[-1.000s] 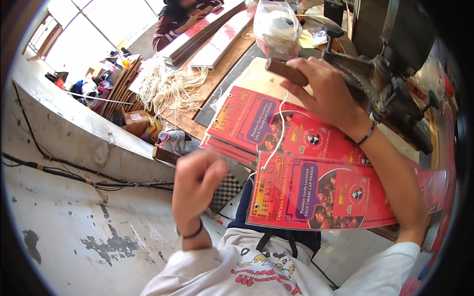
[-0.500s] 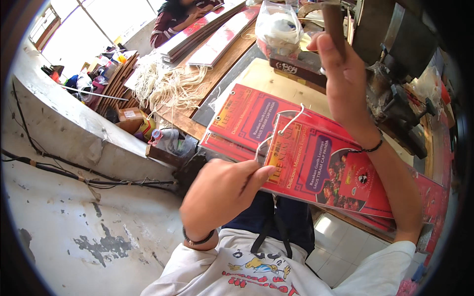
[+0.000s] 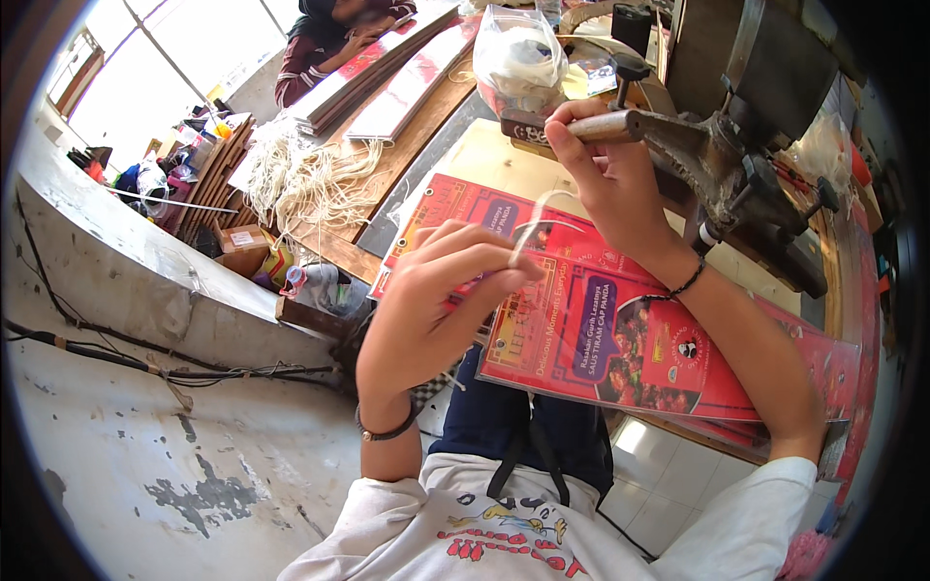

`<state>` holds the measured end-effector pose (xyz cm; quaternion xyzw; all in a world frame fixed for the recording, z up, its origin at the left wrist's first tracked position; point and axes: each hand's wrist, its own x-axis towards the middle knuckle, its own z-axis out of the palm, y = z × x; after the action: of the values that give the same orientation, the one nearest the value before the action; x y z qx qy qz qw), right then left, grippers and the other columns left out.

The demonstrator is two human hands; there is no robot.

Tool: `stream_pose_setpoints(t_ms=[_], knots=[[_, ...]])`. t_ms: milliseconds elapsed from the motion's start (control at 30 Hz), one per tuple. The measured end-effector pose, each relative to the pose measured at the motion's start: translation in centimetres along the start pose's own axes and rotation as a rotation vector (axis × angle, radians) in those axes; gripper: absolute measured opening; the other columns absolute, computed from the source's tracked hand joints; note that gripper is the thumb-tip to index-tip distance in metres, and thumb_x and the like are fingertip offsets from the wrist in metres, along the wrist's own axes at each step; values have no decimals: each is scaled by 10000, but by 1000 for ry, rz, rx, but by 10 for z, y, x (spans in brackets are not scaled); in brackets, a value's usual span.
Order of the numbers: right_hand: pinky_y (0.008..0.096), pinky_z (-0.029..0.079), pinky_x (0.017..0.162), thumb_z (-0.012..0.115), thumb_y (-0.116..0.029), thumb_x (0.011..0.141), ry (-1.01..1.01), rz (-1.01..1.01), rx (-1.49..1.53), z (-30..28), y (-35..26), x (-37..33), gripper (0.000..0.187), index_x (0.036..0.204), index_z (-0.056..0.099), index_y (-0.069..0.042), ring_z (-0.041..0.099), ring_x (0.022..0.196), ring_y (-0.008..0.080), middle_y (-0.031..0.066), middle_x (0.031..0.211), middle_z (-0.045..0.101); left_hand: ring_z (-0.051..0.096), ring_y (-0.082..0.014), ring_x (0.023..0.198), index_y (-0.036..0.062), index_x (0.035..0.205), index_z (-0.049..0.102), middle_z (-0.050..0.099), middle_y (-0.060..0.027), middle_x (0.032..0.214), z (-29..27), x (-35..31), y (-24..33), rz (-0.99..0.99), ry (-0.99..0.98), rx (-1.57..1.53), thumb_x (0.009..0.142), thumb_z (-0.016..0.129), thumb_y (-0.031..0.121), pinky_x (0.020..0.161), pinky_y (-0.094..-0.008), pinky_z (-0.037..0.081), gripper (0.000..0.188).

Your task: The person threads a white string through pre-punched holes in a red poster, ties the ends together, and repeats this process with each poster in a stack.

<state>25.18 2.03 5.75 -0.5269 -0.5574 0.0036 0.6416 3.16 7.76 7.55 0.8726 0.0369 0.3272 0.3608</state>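
- The left hand (image 3: 426, 305) has thumb and forefinger pinched together on a white cord (image 3: 526, 235); the cord arcs away toward 1 o'clock.
- At 2 o'clock from it, the right hand (image 3: 610, 179) has its fingers wrapped round a short rod (image 3: 620, 127). Whether it also holds the cord, I cannot tell.
- The front red card (image 3: 635, 339) lies at 3 o'clock from the left hand, overlapping the upper red cards (image 3: 465, 205) at its 10 o'clock.
- The step in hand looks like drawing or arranging the cord beside the front card; the next move seems to call for a firm pinch, with slack clear of the rod.
- The cards look flat, glossy and plastic-faced; an upper corner bears a round metal eyelet (image 3: 429, 192).
- The cord looks soft and twisted; the rod is cylindrical and blunt-ended.
- A tangled cord heap (image 3: 310, 184) sits at 9 o'clock from the upper cards, on the wooden tabletop (image 3: 433, 115).
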Motion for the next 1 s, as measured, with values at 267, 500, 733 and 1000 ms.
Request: stream_pose_setpoints(t_ms=[267,500,733,1000], knots=[[263,427,531,667,-206,971,-104,-90,-10,-1,1,-2,204,908,661,-13,566,613,86,26,924,692,660,-244,870,112,1025,761,697,-90,1027,-3,-63,10,66,-35,28,771,737,30,753,-346,509,268],[220,362,490,652,-233,982,-352,122,238,-1,-37,-7,264,840,644,-10,466,541,27,-10,650,565,654,-184,799,181,1078,786,682,-102,1039,-2,-84,19,-86,124,279,720,743,14,685,-316,534,397],[223,338,495,581,-269,1025,-427,428,489,8,-47,-16,292,887,622,-15,446,550,26,-31,629,496,685,-234,739,26,1096,735,749,-129,949,-11,-42,1,29,213,147,717,587,-95,674,-321,545,424],[216,354,510,568,-290,1033,-402,406,435,10,-42,-17,299,921,611,-16,457,568,22,-36,647,505,583,-314,897,-72,1479,390,518,-208,1459,-3,-43,-7,60,128,25,823,607,-47,870,-369,494,692]])
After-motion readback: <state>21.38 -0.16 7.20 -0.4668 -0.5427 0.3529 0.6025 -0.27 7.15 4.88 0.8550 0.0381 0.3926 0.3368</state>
